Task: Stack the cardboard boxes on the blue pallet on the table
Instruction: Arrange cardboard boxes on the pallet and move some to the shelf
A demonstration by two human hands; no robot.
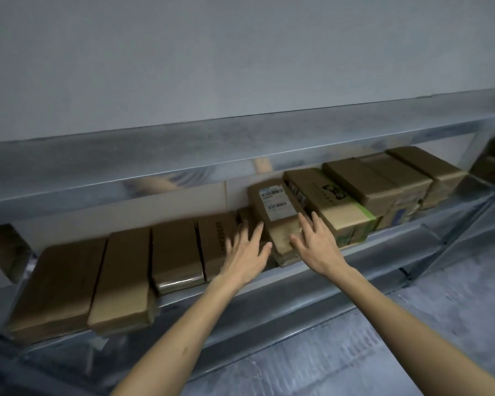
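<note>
Several brown cardboard boxes lie in a row on a metal shelf (269, 284). A box with a white shipping label (272, 204) sits in the middle, tilted on a lower box. My left hand (246, 252) reaches in with straight, spread fingers just left of it, over a box printed with dark letters (215, 238). My right hand (315, 244) is spread too, its fingers touching the labelled box's right front corner. To the right lies a box with green tape (332, 204). No blue pallet or table is in view.
An upper shelf board (240, 150) hangs low over the boxes and limits headroom. More boxes (383, 178) fill the shelf's right end, and flat ones (120, 275) its left. A grey floor (383, 352) lies below at right.
</note>
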